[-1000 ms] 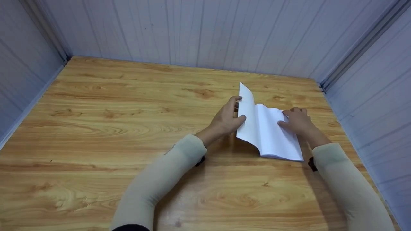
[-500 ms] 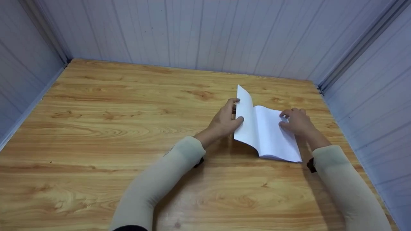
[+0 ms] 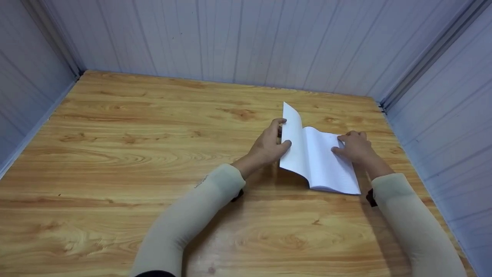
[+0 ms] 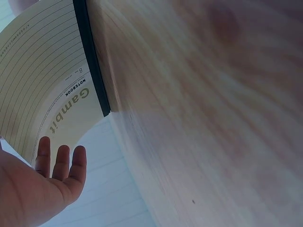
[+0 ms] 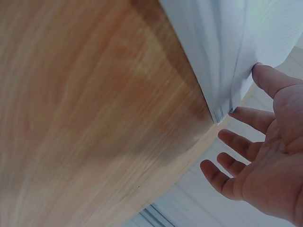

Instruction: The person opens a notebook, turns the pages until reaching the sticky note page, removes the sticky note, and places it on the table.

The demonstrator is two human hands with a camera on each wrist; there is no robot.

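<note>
Both hands are working on a notebook (image 3: pixel 319 161) lying toward the right rear of the wooden bench (image 3: pixel 115 154). Gripping the raised front cover (image 3: pixel 293 142), the left hand (image 3: pixel 269 144) is holding it nearly upright, thumb on the inner face and fingers (image 4: pixel 61 161) lying fairly straight against the printed outer side. Pressing on the open pages near their right edge, the right hand (image 3: pixel 353 146) is resting with fingers (image 5: pixel 241 142) loosely spread rather than pinching anything.

Risk is sitting mainly with the cover: it is bowing already, and a harder pull by the left hand could be creasing it or straining it at the dark spine strip (image 4: pixel 92 61). Should the right hand be easing off, the whole notebook could be sliding or lifting off the bench with the cover, and loose pages could be flopping over.

Much is staying out of sight. Page ruling is hardly showing from the head view, and whether the right thumb is catching a single leaf is probably beyond telling, since the right wrist view is showing only a blurred page corner (image 5: pixel 222 71). Both wrist views are cutting off most of the notebook.
</note>
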